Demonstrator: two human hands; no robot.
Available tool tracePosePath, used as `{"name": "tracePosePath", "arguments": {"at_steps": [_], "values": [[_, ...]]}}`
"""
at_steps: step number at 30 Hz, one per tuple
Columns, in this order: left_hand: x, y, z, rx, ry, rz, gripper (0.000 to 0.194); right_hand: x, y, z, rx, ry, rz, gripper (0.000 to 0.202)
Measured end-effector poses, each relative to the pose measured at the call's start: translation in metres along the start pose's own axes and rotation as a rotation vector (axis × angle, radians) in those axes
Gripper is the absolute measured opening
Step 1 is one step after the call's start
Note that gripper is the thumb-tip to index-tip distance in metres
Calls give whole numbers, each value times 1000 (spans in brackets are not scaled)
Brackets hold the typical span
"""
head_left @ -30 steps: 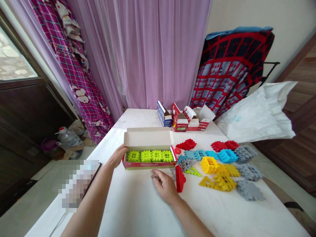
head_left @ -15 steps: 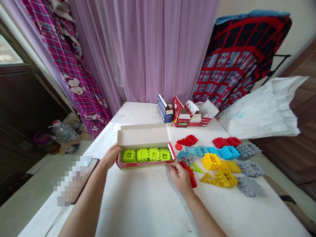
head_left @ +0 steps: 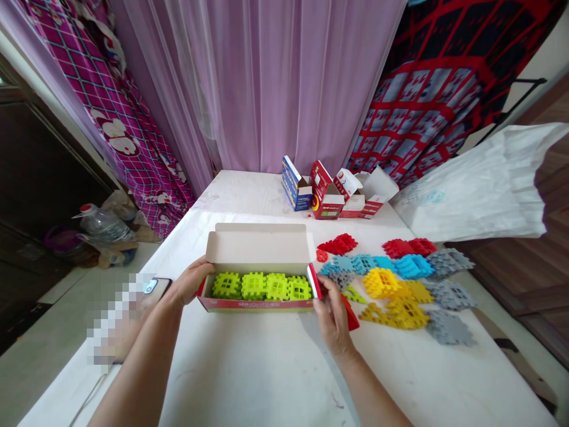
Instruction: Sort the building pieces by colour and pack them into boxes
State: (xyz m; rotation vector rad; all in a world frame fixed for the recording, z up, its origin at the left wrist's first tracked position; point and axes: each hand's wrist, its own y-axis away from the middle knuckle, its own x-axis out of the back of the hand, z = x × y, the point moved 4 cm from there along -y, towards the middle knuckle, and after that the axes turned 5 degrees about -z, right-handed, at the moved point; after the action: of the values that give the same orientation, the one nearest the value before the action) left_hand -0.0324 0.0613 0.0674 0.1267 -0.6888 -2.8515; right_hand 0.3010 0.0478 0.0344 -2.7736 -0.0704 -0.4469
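While the open carton (head_left: 262, 306) of lime-green interlocking blocks (head_left: 253, 286) is being steadied on the table (head_left: 249, 373) by the half-curled left hand (head_left: 189, 284), its right end (head_left: 314, 281) is being gripped by the half-closed right hand (head_left: 332, 311). Card likely light, crushable; best held low at both ends.

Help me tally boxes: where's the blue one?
In the head view, the blue box stands far back on the table, just left of a red box.

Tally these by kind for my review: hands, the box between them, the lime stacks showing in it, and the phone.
Left hand and right hand: 2
Box: 1
Lime stacks showing in it: 4
Phone: 1
Total: 8
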Motion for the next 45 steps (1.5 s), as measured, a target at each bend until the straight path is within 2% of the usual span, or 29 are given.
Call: {"name": "tracePosePath", "arguments": {"at_steps": [4, 7, 9, 13, 18, 24, 28, 32, 39, 42, 45], "values": [[-5, 5, 3, 29, 4, -37, 38, -7, 2, -3, 64, -61, -158, 77], [-8, 6, 8, 73, -3, -13, 36, -14, -2, 0, 18, -175, -256, 97], [-10, 6, 12, 100, -10, 13, 35, -16, -6, 2, -30, -186, -257, 101], [-13, 7, 18, 130, -25, 36, 35, -16, -15, 6, -64, -103, -171, 96], [-15, 7, 20, 174, -8, 22, 34, -18, -30, -1, -79, -24, -125, 81], [-17, 6, 23, 191, 16, -1, 28, -21, -49, -10, -169, -23, -164, 71], [-13, 10, 14, 113, 13, -12, 30, -18, -37, -9, -120, -76, -166, 76], [-10, 18, 2, 14, 29, -2, 33, -16, -22, -5, -111, -170, -230, 89], [-10, 25, -14, -34, 90, 36, 37, -17, -9, 4, -124, -271, -263, 98], [-12, 25, -20, -75, 146, 55, 42, -14, 0, 11, -92, -262, -275, 96], [-15, 24, -22, -144, 184, 33, 50, -7, 2, 17, -74, -145, -233, 83]]}}
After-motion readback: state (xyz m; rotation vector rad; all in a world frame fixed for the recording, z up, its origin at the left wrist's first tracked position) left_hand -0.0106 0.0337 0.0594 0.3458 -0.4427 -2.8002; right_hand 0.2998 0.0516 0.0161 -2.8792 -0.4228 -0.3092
